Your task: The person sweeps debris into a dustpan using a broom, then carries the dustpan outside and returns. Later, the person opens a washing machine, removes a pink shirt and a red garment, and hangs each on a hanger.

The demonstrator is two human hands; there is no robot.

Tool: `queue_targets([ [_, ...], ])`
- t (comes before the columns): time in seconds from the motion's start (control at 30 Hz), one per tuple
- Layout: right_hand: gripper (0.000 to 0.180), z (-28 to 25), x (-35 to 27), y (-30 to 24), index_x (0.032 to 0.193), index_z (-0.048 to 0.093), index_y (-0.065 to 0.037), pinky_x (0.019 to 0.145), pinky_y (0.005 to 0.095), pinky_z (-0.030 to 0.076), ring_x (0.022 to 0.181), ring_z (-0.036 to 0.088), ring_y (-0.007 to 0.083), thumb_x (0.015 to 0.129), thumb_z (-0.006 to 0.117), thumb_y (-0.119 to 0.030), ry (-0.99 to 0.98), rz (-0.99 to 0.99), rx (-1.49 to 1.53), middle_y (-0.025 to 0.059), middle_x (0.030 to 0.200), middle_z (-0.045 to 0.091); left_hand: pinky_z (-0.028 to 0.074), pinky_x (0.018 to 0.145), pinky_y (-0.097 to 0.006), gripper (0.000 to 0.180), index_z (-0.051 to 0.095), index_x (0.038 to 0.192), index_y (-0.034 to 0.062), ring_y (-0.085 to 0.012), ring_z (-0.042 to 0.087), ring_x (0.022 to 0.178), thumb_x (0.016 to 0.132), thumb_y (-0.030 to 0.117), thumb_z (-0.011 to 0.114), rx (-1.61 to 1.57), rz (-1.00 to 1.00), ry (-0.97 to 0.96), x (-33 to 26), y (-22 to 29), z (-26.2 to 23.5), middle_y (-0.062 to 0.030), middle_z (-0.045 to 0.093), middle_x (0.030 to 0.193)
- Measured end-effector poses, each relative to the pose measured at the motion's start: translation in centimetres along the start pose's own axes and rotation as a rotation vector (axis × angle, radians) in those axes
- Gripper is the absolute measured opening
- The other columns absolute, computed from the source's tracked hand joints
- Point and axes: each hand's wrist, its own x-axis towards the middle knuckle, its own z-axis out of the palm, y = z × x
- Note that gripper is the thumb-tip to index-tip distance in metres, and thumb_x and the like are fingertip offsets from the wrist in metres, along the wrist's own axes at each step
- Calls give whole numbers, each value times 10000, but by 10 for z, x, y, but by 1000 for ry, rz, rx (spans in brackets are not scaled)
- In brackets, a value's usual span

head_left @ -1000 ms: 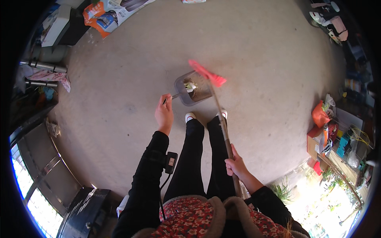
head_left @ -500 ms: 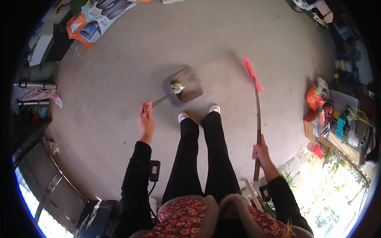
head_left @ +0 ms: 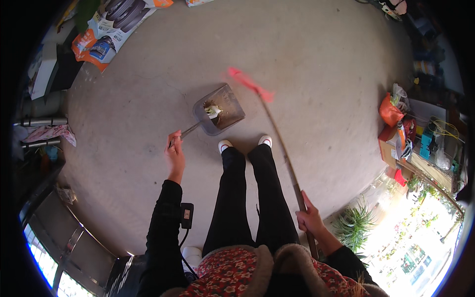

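My left hand (head_left: 175, 154) is closed round the thin handle of a grey dustpan (head_left: 236, 111). The pan lies ahead of my feet, its open edge turned to the right. Inside it sit some brown sweepings and a white and pale green scrap (head_left: 213, 111). In my right hand (head_left: 310, 218) is the long wooden stick of a broom (head_left: 282, 139), the index finger stretched along it. The broom's pink-red head (head_left: 250, 86), smeared by motion, is just beyond the dustpan's right edge. Whether it touches the floor I cannot tell.
Printed sacks (head_left: 114, 32) lie at the far left. On the right stand a cardboard box (head_left: 388, 151) and an orange bag (head_left: 391, 111). A spiky green plant (head_left: 355, 221) grows beside the bright doorway at lower right. Grey concrete floor (head_left: 316, 64) surrounds my feet.
The broom head has swung left, from well right of the dustpan to close by its open edge. My right hand has moved left and lower. The dustpan stays nearly in place.
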Motion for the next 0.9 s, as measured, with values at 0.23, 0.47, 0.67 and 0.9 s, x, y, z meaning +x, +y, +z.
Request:
queue_targets([
  [0.23,880,43,77,-25,1532,43,-245,356,263,342,379,388,100,819,484,23,-17,11,28,-9,516,392,532,851,-315,235,569,1048,26,-199,619,1035,1024,188,401,-10,-39,13,-5,2,0,-88,602,1184],
  [0.47,839,22,11,8,1530,80,-263,352,275,327,360,380,108,862,506,13,-300,115,177,-4,506,382,521,874,-320,307,590,1096,-17,-197,597,1044,1023,176,363,-21,-24,27,-3,-2,-2,-82,592,1197],
  [0.67,805,-72,58,10,1523,154,-272,337,260,318,392,393,86,866,521,13,112,-94,54,-15,552,416,534,851,-322,323,591,1087,-26,-204,606,1018,1021,163,337,-109,3,93,-7,-16,-14,-106,577,1220],
  [0.9,679,-203,215,-104,1470,235,-185,349,282,384,404,435,120,857,478,-24,504,-214,144,7,577,444,531,852,-336,386,575,1111,-28,-223,614,994,1035,259,328,-69,-71,186,-11,-30,-31,-105,574,1231],
])
